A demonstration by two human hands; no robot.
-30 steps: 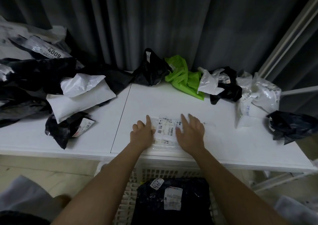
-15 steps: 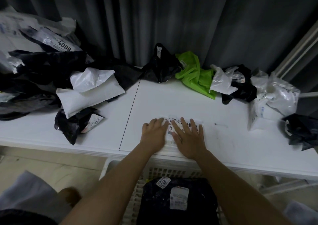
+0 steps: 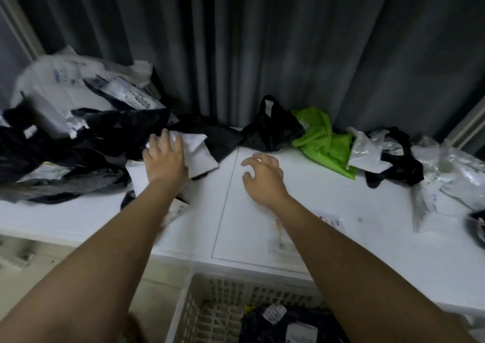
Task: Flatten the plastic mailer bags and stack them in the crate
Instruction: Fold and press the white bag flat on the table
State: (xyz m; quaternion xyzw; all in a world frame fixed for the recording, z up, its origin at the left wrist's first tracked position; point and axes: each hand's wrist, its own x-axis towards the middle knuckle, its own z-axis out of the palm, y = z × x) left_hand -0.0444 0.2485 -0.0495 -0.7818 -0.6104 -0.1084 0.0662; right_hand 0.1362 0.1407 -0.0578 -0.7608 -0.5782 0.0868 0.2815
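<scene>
Now both hands have left the flattened clear mailer (image 3: 328, 220), lying under the right forearm, beyond the crate (image 3: 199, 313). Left hand (image 3: 165, 159) grips a white mailer (image 3: 195, 149) farther back; right hand (image 3: 262, 176) hovers, fingers loosely curled, empty. Next bag begun; clear one uncrated.

Dark grey pleated curtain (image 3: 262, 41) hung across whole back, folds vertical, reaching down behind white table (image 3: 328, 211). Thin seam (image 3: 227, 198) ran front to back across tabletop. Pale frame post (image 3: 18, 20) stood slanting at far left, another pale frame piece (image 3: 469, 124) at far right. Light-coloured floor (image 3: 157, 290) showed below table's front edge. Light was dim, cool.
</scene>
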